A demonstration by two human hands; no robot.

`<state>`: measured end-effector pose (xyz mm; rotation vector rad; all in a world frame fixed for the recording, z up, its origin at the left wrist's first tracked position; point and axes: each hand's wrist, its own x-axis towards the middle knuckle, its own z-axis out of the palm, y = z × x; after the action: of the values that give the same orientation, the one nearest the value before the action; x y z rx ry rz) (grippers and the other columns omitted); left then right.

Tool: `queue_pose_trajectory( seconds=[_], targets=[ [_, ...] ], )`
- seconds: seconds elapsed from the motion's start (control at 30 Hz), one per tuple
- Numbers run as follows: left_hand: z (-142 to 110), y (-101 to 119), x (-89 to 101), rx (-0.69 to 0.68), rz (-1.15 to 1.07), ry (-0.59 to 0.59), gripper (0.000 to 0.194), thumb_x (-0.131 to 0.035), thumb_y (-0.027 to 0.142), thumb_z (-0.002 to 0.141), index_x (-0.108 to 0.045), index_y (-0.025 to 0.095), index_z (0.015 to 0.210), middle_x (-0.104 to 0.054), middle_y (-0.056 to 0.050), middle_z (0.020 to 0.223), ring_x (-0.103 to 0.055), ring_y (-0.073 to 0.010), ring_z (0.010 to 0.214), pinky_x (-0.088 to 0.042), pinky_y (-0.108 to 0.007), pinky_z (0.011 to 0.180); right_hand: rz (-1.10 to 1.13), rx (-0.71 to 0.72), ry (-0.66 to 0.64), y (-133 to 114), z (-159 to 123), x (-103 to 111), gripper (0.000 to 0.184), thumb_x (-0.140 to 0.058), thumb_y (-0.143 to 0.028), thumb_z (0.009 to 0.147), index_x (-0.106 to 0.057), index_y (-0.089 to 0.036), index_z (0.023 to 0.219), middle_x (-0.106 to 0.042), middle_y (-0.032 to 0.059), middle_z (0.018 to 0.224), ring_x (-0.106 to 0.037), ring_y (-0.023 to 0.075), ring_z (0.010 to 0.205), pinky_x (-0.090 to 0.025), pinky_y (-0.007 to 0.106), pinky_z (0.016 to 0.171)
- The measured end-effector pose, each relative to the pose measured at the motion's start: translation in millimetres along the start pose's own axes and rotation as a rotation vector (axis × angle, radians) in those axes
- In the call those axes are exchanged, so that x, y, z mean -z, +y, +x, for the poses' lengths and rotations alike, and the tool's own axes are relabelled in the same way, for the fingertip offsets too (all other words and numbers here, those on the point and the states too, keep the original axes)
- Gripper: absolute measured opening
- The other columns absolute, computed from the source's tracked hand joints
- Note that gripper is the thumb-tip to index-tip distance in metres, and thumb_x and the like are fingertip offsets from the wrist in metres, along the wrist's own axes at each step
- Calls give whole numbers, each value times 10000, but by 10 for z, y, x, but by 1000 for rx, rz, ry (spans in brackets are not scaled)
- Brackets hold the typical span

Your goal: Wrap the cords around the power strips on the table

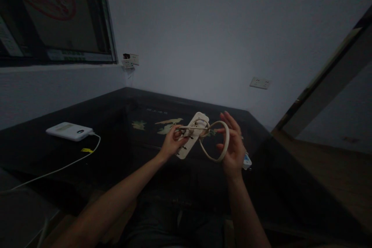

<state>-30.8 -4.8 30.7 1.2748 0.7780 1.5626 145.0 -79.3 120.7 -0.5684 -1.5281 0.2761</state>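
Note:
A white power strip is tilted in front of me above the black table, with a pale plug near its upper end. My left hand grips the strip's left side, its thumb near the socket holes and its other fingers curled beside the cord. A thick white cord crosses the strip and bends into a loop on the right. My right hand has its fingers spread behind this loop, and the cord runs across them. Past that wrist, a small white and blue object is partly hidden.
On the left of the black table lies a white box-shaped device with a thin white cable trailing off toward me. A yellow tag is beside the cable. Wall sockets are behind the table, and a window is at upper left.

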Motion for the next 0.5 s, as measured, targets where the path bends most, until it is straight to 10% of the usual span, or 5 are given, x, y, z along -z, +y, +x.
queue_pose_trajectory(
  seconds=[0.17, 0.33, 0.5],
  targets=[
    [-4, -54, 8, -2, 81, -66, 548, -781, 250, 615, -510, 188, 1087, -650, -90, 1092, -655, -221, 962, -493, -382, 887, 300, -37, 75, 80, 13, -27, 354, -573, -545, 828, -421, -278, 1004, -670, 14, 841, -676, 220, 849, -520, 467, 833],
    [-21, -54, 29, -99, 138, -44, 483, -746, 206, 633, -519, 191, 1060, -662, -67, 1038, -649, -216, 982, -478, -356, 905, 31, -272, 254, 88, 9, 146, 305, -436, -521, 906, -473, -222, 957, -609, -24, 652, -652, 154, 598, -531, 313, 625],
    [-82, -35, 96, -266, 351, -157, 356, -663, 143, 683, -604, 201, 1029, -671, -75, 1112, -641, -230, 1034, -470, -359, 930, -351, -488, 58, 178, 166, 386, 281, -423, -507, 904, -448, -227, 886, -558, -45, 598, -601, 150, 495, -445, 250, 495]
  ],
)
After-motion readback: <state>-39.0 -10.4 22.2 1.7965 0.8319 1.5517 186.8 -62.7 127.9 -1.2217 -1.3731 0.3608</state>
